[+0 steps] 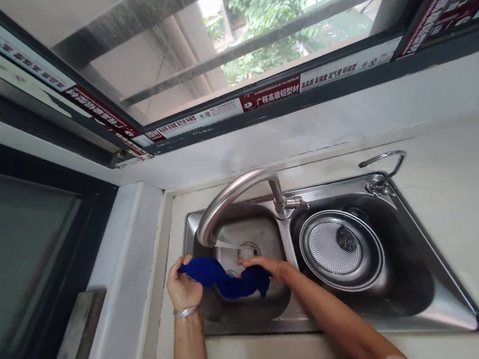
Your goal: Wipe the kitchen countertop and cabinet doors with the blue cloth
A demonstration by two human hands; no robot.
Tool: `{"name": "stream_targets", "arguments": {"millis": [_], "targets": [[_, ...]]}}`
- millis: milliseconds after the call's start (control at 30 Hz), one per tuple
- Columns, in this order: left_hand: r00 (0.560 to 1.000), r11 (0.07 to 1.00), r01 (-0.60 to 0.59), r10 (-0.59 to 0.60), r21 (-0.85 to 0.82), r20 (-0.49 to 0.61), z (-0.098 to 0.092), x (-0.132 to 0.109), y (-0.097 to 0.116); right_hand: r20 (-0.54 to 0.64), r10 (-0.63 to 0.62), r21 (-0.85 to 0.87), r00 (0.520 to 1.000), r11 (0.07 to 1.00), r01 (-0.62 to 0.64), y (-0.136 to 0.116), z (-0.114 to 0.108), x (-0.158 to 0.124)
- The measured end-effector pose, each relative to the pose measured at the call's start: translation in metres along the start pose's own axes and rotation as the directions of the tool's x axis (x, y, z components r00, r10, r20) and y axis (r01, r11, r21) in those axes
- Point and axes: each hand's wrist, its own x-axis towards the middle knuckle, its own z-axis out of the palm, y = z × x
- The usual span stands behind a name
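The left hand (186,288) and right hand (268,264) gripped the blue cloth (227,285); opposed twisting seemed best, faucet (237,187) at its eleven o'clock.

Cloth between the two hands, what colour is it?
Deep blue; the cloth shows best in the head view.

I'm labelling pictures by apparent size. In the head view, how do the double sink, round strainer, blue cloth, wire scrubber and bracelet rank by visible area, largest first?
1. Double sink
2. Round strainer
3. Blue cloth
4. Wire scrubber
5. Bracelet, a thin band
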Motion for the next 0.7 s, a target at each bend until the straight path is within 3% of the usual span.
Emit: {"name": "stream_targets", "arguments": {"millis": [67,133,200,300,433,500,567,633,700], "targets": [[0.997,0.998,0.060,-0.060,0.000,0.044,0.010,-0.011,0.003,0.007,-0.024,-0.083,1.000,0.996,0.024,0.003,0.010,0.004],[0.995,0.994,0.067,-0.072,0.084,0.062,0.017,-0.019,0.005,0.031,-0.132,-0.203,0.991,0.970,0.136,0.002,0.016,0.006],[0.997,0.969,-0.050,0.034,0.244,0.070,0.018,-0.024,0.009,0.065,-0.226,-0.327,0.972,0.915,0.235,-0.002,0.017,0.003],[0.958,0.838,-0.285,0.240,0.465,0.154,0.011,-0.025,0.017,0.116,-0.250,-0.475,0.961,0.836,0.274,-0.010,0.015,-0.009],[0.918,0.635,-0.396,0.249,0.663,0.309,0.001,-0.031,0.029,0.196,-0.285,-0.634,0.938,0.693,0.343,-0.014,0.022,-0.019],[0.891,0.464,-0.453,0.246,0.761,0.381,0.000,-0.040,0.037,0.228,-0.418,-0.684,0.880,0.575,0.450,-0.014,0.028,-0.021],[0.873,0.291,-0.475,0.276,0.831,0.402,0.000,-0.050,0.046,0.223,-0.594,-0.667,0.773,0.485,0.565,-0.015,0.033,-0.024],[0.884,0.172,-0.424,0.291,0.889,0.365,-0.002,-0.059,0.055,0.167,-0.726,-0.650,0.667,0.428,0.629,-0.020,0.034,-0.031],[0.914,0.090,-0.344,0.262,0.935,0.311,-0.005,-0.063,0.063,0.129,-0.771,-0.702,0.623,0.373,0.607,-0.028,0.034,-0.044]]}}
